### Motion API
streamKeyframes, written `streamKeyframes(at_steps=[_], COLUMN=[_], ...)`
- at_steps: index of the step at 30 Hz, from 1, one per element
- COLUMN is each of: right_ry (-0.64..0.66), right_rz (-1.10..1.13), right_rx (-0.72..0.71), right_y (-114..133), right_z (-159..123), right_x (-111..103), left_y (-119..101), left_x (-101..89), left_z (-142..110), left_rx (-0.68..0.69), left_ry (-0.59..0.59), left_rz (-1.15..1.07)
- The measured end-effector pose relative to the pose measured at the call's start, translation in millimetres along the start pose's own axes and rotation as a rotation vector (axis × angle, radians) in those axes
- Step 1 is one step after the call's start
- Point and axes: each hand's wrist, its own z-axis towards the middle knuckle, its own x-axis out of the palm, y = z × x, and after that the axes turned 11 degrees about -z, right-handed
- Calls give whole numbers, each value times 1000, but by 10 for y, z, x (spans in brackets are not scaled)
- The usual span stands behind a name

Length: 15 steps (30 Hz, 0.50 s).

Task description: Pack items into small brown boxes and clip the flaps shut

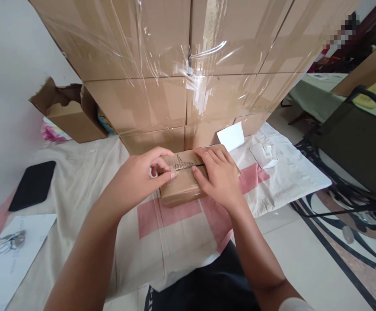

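Note:
A small brown cardboard box (184, 188) lies on the cloth in front of me, with a torn, ragged strip along the seam on its top. At the box's left end is my left hand (142, 175), its fingers curled and its thumb pressed near the torn seam. Whatever sits between those fingertips is too small to make out. My right hand (218, 175) rests on the right part of the box top, fingers stretched out and thumb apart beside the seam. Behind the box, a white paper sheet (231, 137) leans against stacked cartons. A white tape dispenser (264, 155) sits to the right.
Large cartons (155, 103) wrapped in clear film form a wall ahead. An open cardboard box (74, 116) stands at the left. A black flat tablet-like object (32, 185) and printed paper (29, 255) lie left on the cloth (136, 263). A dark chair (356, 142) stands right.

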Motion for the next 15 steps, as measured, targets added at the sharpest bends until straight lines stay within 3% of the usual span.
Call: streamKeyframes(at_steps=[9,15], right_ry=[1,2], right_rz=[15,13], right_rx=[8,7], right_y=[-3,-4], right_z=[4,-1], right_x=[-11,-3], left_y=[-46,-75], left_x=[65,105], left_z=[-29,-54], left_rx=[43,21], left_ry=[-32,-61], left_rz=[280,344])
